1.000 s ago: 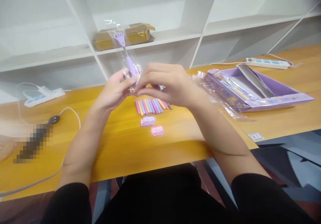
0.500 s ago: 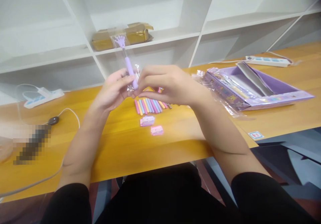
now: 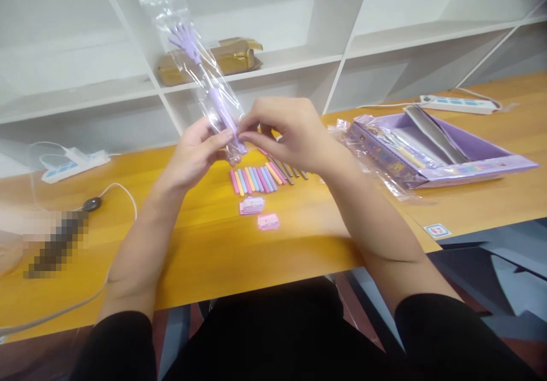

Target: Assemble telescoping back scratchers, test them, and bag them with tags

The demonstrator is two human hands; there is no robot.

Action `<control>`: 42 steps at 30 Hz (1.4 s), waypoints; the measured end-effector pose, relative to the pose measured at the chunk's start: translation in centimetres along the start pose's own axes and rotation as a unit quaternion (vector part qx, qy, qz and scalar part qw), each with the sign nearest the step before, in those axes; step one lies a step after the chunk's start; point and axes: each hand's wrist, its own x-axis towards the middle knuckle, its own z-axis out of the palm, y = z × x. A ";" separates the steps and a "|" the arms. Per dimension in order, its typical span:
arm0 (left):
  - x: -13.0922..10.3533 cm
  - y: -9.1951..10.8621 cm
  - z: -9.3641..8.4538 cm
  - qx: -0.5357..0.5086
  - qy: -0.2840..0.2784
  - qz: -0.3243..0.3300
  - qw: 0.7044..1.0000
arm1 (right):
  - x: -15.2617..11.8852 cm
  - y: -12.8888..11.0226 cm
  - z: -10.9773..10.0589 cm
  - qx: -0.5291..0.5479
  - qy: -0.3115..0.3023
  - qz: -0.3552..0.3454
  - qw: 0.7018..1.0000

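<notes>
Left of centre, up high, here's the purple scratcher [image 3: 220,104], tilted inside its clear bag [image 3: 164,0]! The left hand [image 3: 197,152] has its grip closed round the handle's lower end through the plastic; the right hand [image 3: 287,133] pinches the bag's edge beside it. Below, mid-frame, coloured sticks [image 3: 254,180] line the surface [image 3: 205,247], with cards [image 3: 268,222] lower down; a purple box [image 3: 491,143] sits right.

The bag [image 3: 219,79] is clear, glossy, crinkled plastic; the lilac back scratcher [image 3: 220,105] within looks smooth plastic, its rod [image 3: 204,77] shiny metal. The tabletop [image 3: 200,244] shows smooth wood grain with a soft sheen. Glossy brown tape covers the parcel [image 3: 235,57]; the purple box [image 3: 491,142] looks like printed cardboard, the shelving [image 3: 294,59] matt white.
</notes>
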 end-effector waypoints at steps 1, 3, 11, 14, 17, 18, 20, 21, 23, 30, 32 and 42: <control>0.0 0.1 0.0 -0.004 -0.003 0.001 1.000 | 0.0 0.0 0.1 0.002 0.002 0.005 1.000; -0.1 0.2 0.0 -0.009 -0.011 0.005 1.000 | 0.0 0.0 0.2 0.007 0.006 0.012 1.000; -0.1 -0.3 -0.4 0.031 -0.014 0.030 0.999 | 0.0 -0.1 0.5 0.013 0.013 0.012 1.000; -0.1 -0.2 -0.5 0.017 -0.008 0.029 0.999 | 0.0 0.0 0.5 0.019 0.015 0.014 1.000; -0.1 0.0 -0.5 0.021 -0.009 0.018 1.000 | 0.0 0.1 0.5 0.026 0.017 0.023 0.999; -0.1 0.0 -0.5 0.026 -0.010 0.017 0.999 | 0.0 0.1 0.6 0.029 0.018 0.028 0.999; 0.0 0.1 -0.5 0.034 -0.010 0.024 0.999 | -0.1 0.2 0.6 0.032 0.024 0.036 0.999; 0.0 0.1 -0.4 0.037 -0.007 0.028 0.999 | -0.1 0.3 0.6 0.032 0.028 0.040 0.998; -0.1 0.1 -0.4 0.044 -0.003 0.033 0.998 | 0.0 0.4 0.5 0.028 0.036 0.048 0.998; -0.2 0.0 -0.4 0.050 0.006 0.035 0.998 | -0.1 1.4 0.0 0.016 0.078 0.071 0.994; -0.1 -0.1 -0.4 0.041 0.015 0.030 0.999 | -0.1 1.5 0.1 0.023 0.077 0.072 0.994; -0.4 0.3 0.5 0.006 0.022 0.020 1.000 | 0.5 1.2 1.6 0.127 -0.023 0.042 0.991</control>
